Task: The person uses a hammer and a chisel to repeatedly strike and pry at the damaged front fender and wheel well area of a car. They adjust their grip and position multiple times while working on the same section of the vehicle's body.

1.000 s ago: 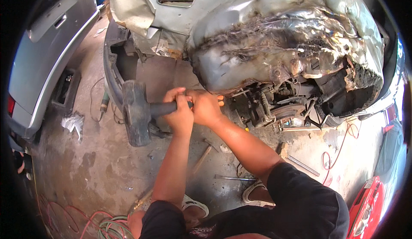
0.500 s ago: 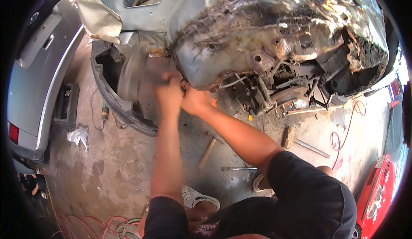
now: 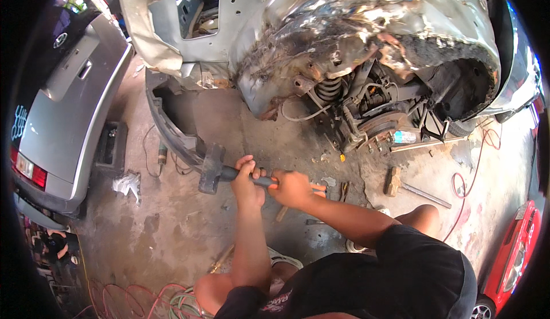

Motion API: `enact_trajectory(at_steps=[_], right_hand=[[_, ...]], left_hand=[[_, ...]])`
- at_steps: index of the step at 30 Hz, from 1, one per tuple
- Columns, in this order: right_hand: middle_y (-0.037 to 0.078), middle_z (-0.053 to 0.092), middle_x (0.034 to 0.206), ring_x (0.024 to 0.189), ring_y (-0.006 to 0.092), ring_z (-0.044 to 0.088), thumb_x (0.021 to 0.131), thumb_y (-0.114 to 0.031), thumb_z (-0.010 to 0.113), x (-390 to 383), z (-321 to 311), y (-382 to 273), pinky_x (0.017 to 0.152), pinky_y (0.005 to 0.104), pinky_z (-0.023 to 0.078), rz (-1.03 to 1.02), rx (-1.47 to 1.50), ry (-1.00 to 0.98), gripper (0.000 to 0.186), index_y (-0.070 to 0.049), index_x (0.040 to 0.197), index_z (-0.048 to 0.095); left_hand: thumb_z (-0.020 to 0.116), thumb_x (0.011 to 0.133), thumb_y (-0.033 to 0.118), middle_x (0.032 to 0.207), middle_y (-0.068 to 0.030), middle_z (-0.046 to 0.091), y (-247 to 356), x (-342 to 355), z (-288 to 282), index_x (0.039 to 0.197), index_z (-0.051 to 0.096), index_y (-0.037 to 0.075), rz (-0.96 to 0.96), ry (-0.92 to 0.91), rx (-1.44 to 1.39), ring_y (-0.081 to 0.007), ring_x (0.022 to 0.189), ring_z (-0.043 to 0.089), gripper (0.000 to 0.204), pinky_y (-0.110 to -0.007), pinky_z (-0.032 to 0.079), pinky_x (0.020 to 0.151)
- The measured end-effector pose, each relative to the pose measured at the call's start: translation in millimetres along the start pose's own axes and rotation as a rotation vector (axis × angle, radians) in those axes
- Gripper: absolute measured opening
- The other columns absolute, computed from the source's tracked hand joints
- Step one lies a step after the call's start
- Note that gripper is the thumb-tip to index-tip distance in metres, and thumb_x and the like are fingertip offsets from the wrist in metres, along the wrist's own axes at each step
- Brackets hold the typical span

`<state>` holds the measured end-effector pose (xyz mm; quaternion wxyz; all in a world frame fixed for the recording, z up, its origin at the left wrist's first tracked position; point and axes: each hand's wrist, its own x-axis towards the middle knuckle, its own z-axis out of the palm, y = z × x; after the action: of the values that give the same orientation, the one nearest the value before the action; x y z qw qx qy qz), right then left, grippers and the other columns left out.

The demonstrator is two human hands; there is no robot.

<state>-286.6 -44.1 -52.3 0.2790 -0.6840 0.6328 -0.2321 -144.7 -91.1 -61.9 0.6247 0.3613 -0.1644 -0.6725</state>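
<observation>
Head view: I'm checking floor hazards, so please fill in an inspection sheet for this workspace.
Surface: stained floor
Job's things: black-headed hammer, held; crumpled car body
Clutter: second hammer, crumpled white item and black tray, all on the floor
Grips: left grip and right grip both wrapped around the first hammer's handle, left nearer its head
Cables: thin red cable at right; looped hoses at lower left
Surroundings: silver vehicle at left, red car at lower right

Hammer head (image 3: 212, 170): matt metal. Body panel (image 3: 306, 47): rough metal. Red car (image 3: 517, 250): glossy.
</observation>
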Motion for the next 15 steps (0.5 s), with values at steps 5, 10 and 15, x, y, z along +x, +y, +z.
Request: enact_trajectory(at_steps=[5,10,15], right_hand=[[0.025,0.073,0.098,0.094,0.0435,0.071,0.087,-0.035,0.069,-49,15,-18,0.083,0.0526,0.055,0.06,0.059,-0.227,0.044,-0.003,0.116,0.062],[0.025,0.072,0.107,0.103,0.042,0.07,0.089,-0.052,0.072,-93,-1,-37,0.089,0.0482,0.055,-0.12,0.226,-0.508,0.063,-0.003,0.128,0.057],[0.026,0.071,0.112,0.11,0.0406,0.068,0.09,-0.055,0.071,-129,-3,63,0.095,0.0485,0.053,-0.038,-0.019,-0.589,0.071,-0.005,0.138,0.056]], left_hand=[[0.065,0.094,0.011,0.077,0.0037,0.045,7,-44,-9,0.117,0.057,0.016,0.01,0.142,-0.111,-0.0084,0.06,0.042,0.025,-0.033,0.042,0.062],[0.07,0.097,0.028,0.075,0.0047,0.045,77,-81,-30,0.115,0.059,0.017,-0.002,0.069,0.048,-0.0078,0.053,0.039,0.024,-0.029,0.039,0.054],[0.071,0.097,0.04,0.074,0.0044,0.05,149,-101,-35,0.116,0.064,0.012,0.162,0.2,0.509,-0.008,0.051,0.04,0.035,-0.027,0.039,0.051]])
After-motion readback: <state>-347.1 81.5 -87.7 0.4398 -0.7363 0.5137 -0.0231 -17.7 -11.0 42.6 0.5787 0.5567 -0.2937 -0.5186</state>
